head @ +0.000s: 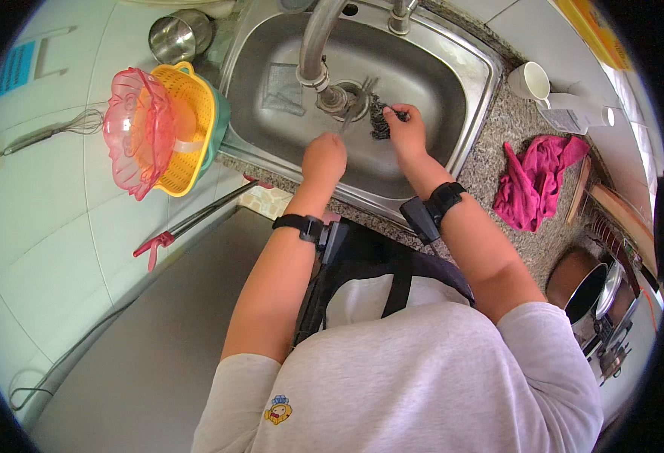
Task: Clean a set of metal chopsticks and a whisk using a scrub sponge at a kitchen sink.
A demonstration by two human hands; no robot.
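My left hand (325, 157) is closed around the handle end of a metal utensil (360, 103), which looks like a fork with its tines pointing away from me. The utensil reaches over the sink drain (347, 93). Just right of it, my right hand (406, 127) pinches a dark scrubbing pad (379, 120), bunched up and hanging from the fingers. Both hands are above the stainless steel sink (434, 85). A grey mesh cloth (283, 85) lies flat on the sink's left side. Whether any water runs is hard to make out.
The faucet's thick spout (315, 48) hangs over the drain, close to my hands. Left of the sink stand yellow and green colanders (207, 136), a pink bowl (139, 133) and metal cups (176, 37). To the right are a white mug (530, 80), a magenta cloth (538, 181) and a pot (575, 280).
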